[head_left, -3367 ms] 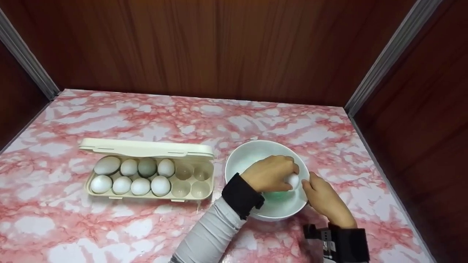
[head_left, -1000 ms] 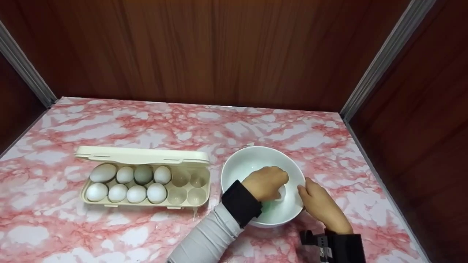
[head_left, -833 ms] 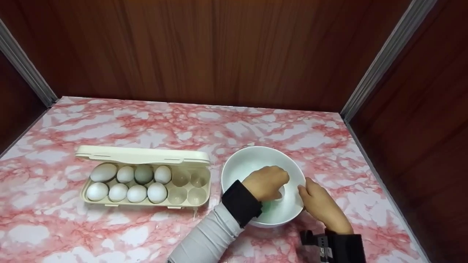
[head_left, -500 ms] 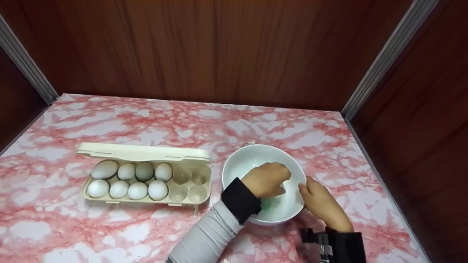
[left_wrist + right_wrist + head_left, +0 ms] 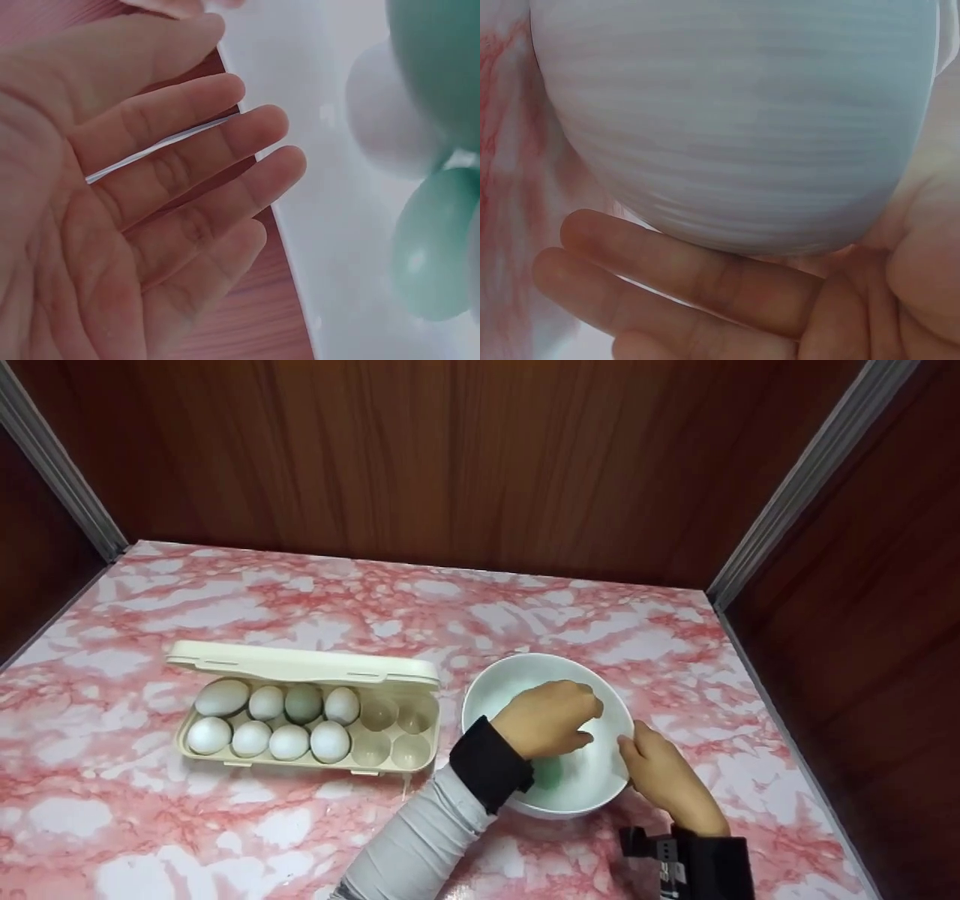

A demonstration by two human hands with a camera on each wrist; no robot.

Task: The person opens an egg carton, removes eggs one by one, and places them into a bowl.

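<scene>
Left hand: the left hand (image 5: 551, 720) hovers over the white bowl (image 5: 517, 679), palm down; in the left wrist view its fingers (image 5: 225, 150) are straight and spread, holding nothing.
Right hand: the right hand (image 5: 664, 776) lies against the bowl's right outer wall; in the right wrist view its fingers (image 5: 697, 274) lie straight under the curve of the bowl and the thumb side rests on the wall, cupping it rather than gripping it.
Bowl: stands on the pink marbled desk (image 5: 150, 810), just right of the egg carton (image 5: 300, 667).
Eggs in bowl: the left wrist view shows a green egg (image 5: 431, 244) near the bottom, a white egg (image 5: 386, 124) beside it and part of another green egg (image 5: 442, 60) at the top edge; from the head view only a patch of green shows under the left hand.
Carton: open, lid tipped back; eight eggs (image 5: 289, 741) fill the four left columns, the four right cups are bare.
Surround: dark wood panels (image 5: 450, 457) stand behind and to both sides.
</scene>
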